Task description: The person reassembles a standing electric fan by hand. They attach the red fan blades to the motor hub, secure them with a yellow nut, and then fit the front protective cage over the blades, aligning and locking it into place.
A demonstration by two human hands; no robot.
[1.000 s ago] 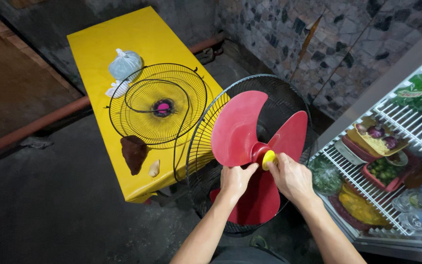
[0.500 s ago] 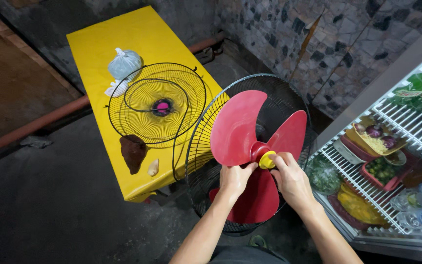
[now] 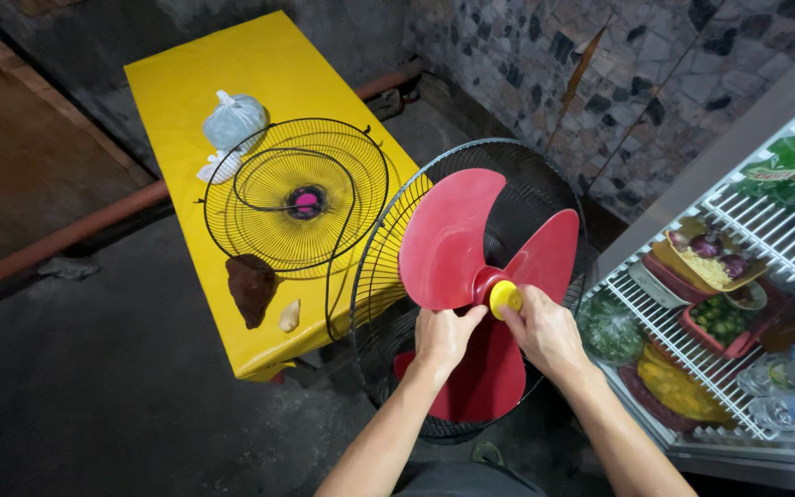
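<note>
Right hand [image 3: 545, 333] pinches the yellow cap [image 3: 505, 297] at the hub of the red fan blade [image 3: 471, 267]; left hand [image 3: 443, 336] grips the blade's lower edge just beside it. Behind them sits the black rear grille [image 3: 388, 276] (its lower rim is hidden). Up-left, on the yellow bench [image 3: 259, 74], lie the loose front grille [image 3: 296, 198] and a knotted white bag [image 3: 235, 120]. Rightward, fridge shelves [image 3: 738, 304] hold green packets, cut off by the frame.

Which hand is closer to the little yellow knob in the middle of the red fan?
Right. The right hand touches the yellow knob with its fingertips, just below and right of it. The left hand is lower left, on the red fan blade beside the hub.
</note>
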